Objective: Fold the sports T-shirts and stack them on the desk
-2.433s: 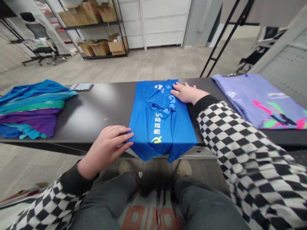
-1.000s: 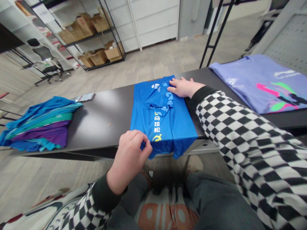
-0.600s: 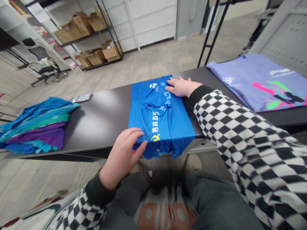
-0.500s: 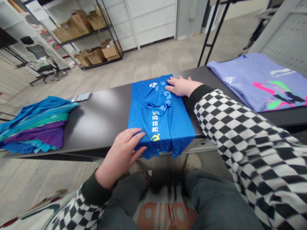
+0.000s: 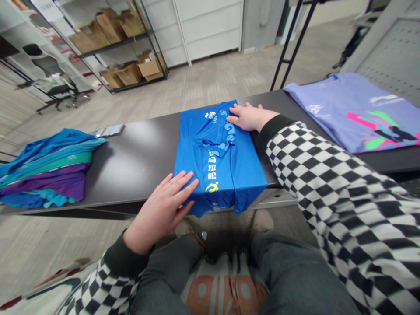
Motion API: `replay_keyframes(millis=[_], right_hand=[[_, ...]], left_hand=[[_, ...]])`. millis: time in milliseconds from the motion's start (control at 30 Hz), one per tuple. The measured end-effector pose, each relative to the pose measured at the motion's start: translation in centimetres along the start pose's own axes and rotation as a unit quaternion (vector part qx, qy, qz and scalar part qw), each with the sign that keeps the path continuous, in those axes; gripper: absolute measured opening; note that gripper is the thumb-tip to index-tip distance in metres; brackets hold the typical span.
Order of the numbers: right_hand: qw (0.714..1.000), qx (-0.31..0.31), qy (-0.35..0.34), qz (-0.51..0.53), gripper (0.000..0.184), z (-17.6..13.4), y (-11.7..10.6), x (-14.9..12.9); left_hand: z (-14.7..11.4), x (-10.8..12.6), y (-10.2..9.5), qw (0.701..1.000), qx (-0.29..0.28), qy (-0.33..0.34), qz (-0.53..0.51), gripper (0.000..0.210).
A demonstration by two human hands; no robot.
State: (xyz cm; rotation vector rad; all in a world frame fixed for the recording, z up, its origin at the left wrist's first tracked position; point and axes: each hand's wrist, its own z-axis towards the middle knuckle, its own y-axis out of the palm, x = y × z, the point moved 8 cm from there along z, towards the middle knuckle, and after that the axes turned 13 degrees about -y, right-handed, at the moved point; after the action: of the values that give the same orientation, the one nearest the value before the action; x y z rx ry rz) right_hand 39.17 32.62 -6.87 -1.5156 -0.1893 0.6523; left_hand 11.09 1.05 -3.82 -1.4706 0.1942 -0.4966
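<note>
A blue T-shirt [image 5: 193,140] with white characters and a yellow mark lies partly folded on the dark table, its lower end hanging over the front edge. One sleeve with a light-blue pattern is turned in over the middle. My left hand [image 5: 166,203] rests at the shirt's near left edge, fingers stretched out over the fabric. At the far right edge of the shirt, my right hand [image 5: 250,117] lies with its fingers spread, the fingertips on the cloth.
A pile of blue, green and purple clothes [image 5: 49,168] is at the table's left end, beside a phone-like flat object [image 5: 110,130]. On the right lies a flat lavender T-shirt [image 5: 357,109]. Beyond the table [image 5: 131,162] stand a shelf with cardboard boxes [image 5: 129,74] and an office chair [image 5: 54,74].
My left hand has shifted slightly left, and its fingers lie flatter on the shirt's near edge. My right hand stays almost in place. The view has turned slightly.
</note>
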Motion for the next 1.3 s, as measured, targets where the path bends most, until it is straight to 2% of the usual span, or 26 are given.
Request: replay_keyframes(millis=[67, 133, 200, 233, 300, 400, 467, 533, 633, 700, 900, 967, 1067, 1133, 1200, 1233, 1300], right_hand=[[1.000, 0.001, 0.001, 0.001, 0.078, 0.0, 0.0, -0.1], [1.000, -0.002, 0.002, -0.001, 0.076, -0.1, -0.1, -0.3], [1.000, -0.011, 0.008, -0.005, 0.075, -0.3, -0.2, -0.6], [1.000, -0.016, 0.011, -0.007, 0.074, -0.4, -0.2, -0.7], [1.000, -0.021, 0.018, -0.008, 0.072, -0.7, -0.3, -1.0], [1.000, -0.019, 0.021, -0.002, 0.069, -0.9, -0.6, -1.5], [1.000, -0.016, 0.019, 0.004, 0.068, -1.0, -0.7, -1.7], [1.000, -0.015, 0.019, 0.008, 0.069, -1.0, -0.7, -1.8], [1.000, -0.013, 0.019, 0.013, 0.068, -1.0, -0.8, -1.8], [1.000, -0.013, 0.015, 0.018, 0.068, -1.0, -0.8, -1.8], [0.999, 0.003, 0.025, 0.044, 0.072, -0.6, -0.5, -1.0], [0.998, 0.018, 0.021, 0.055, 0.073, -0.4, -0.5, -0.8], [0.997, 0.033, 0.015, 0.061, 0.073, -0.3, -0.6, -0.6], [0.997, 0.040, 0.019, 0.059, 0.074, -0.4, -0.7, -0.7], [0.997, 0.059, 0.012, 0.054, 0.075, -0.5, -1.3, -1.1], [0.996, 0.072, 0.000, 0.051, 0.075, -0.6, -1.7, -1.5], [0.993, 0.098, -0.035, 0.048, 0.072, -1.0, -2.7, -2.7]], left_hand=[[0.0, 0.8, -0.9, 0.999, 0.037, -0.014, -0.019, 0.052], [-0.2, 2.3, -2.1, 0.991, 0.102, -0.043, -0.080, 0.039], [-0.5, 4.4, -1.8, 0.973, 0.128, -0.082, -0.173, 0.025], [-0.5, 5.4, -0.7, 0.962, 0.113, -0.109, -0.223, 0.022], [-0.3, 7.4, 2.8, 0.933, 0.043, -0.176, -0.310, 0.026], [0.0, 8.9, 8.4, 0.869, -0.036, -0.278, -0.408, 0.043], [0.5, 9.0, 10.6, 0.826, -0.038, -0.316, -0.465, 0.051], [1.1, 8.8, 11.7, 0.786, -0.020, -0.337, -0.518, 0.051], [1.7, 8.8, 11.8, 0.743, 0.000, -0.340, -0.576, 0.042], [1.7, 8.9, 11.1, 0.736, 0.016, -0.323, -0.595, 0.038], [0.7, 8.8, 6.7, 0.785, 0.106, -0.266, -0.549, 0.022], [0.4, 8.6, 5.7, 0.778, 0.128, -0.269, -0.553, 0.023], [0.0, 8.3, 6.1, 0.718, 0.117, -0.311, -0.611, 0.032], [-0.3, 8.2, 7.3, 0.666, 0.093, -0.338, -0.659, 0.041], [-0.5, 8.3, 8.8, 0.626, 0.064, -0.365, -0.686, 0.050], [-0.5, 8.4, 9.6, 0.614, 0.044, -0.376, -0.693, 0.053], [-0.4, 8.7, 10.8, 0.610, 0.005, -0.385, -0.693, 0.059]])
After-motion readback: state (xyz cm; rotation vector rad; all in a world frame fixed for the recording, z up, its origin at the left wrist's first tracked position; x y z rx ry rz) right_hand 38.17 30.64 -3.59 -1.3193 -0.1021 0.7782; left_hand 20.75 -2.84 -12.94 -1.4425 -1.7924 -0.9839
